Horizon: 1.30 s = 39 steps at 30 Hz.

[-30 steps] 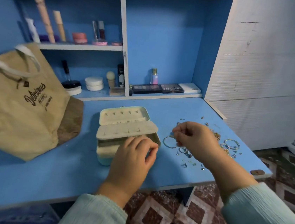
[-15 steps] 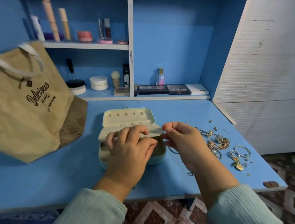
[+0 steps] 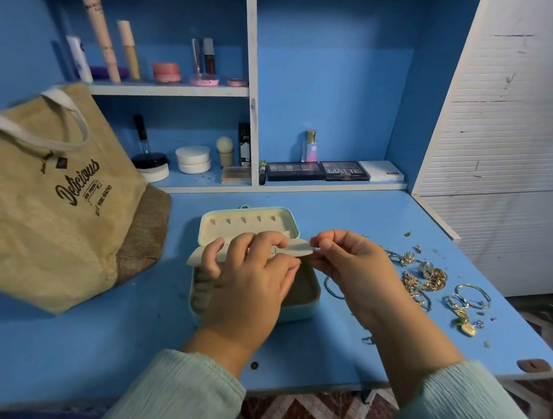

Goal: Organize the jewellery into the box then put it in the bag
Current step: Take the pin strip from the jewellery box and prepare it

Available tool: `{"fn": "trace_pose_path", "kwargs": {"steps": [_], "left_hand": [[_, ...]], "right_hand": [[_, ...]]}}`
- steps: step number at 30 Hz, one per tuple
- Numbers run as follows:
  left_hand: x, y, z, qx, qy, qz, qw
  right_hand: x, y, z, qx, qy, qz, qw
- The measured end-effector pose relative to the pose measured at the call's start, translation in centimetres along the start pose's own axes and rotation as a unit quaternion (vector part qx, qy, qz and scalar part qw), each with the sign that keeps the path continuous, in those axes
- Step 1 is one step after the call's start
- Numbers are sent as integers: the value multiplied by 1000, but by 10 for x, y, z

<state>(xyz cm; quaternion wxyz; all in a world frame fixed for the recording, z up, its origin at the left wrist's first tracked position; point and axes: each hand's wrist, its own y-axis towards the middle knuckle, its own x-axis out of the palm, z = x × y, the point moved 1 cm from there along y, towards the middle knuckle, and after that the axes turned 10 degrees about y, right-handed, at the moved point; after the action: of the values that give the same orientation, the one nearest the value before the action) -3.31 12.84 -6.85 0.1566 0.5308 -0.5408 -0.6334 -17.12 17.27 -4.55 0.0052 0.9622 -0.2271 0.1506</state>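
Beige flap of box at table centre, held by left hand w/ curled fingers; right hand pinches a hoop at 3 o'clock, so she'd best keep flap steady & thread slowly, loose jewellery further right, bag at 9.

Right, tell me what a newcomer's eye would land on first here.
First, the two hands at the centre of the blue desk: the left hand holds the beige flap of the open jewellery box, while the right hand pinches something small beside it. Next, the gold and silver jewellery scattered at right and the tan tote bag at left.
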Motion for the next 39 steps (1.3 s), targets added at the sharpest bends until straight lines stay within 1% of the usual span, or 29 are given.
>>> {"fn": "trace_pose_path", "kwargs": {"steps": [6,11,18,29,35,39], "left_hand": [[3,-4,2,-5,33,13,999],[6,-4,3,1,43,16,999],[5,-2,4,-10,54,24,998],[11,5,-1,47,54,29,997],[11,8,-2,50,29,39,998],[9,6,-2,35,21,33,999]], "right_hand": [[-2,1,3,5,8,3,1000],[-2,0,3,-4,18,-6,1000],[0,-1,3,-4,27,-1,1000],[3,-2,-3,-4,24,-3,1000],[4,-4,-5,1,15,0,1000],[3,-4,-6,13,-35,-2,999]]}}
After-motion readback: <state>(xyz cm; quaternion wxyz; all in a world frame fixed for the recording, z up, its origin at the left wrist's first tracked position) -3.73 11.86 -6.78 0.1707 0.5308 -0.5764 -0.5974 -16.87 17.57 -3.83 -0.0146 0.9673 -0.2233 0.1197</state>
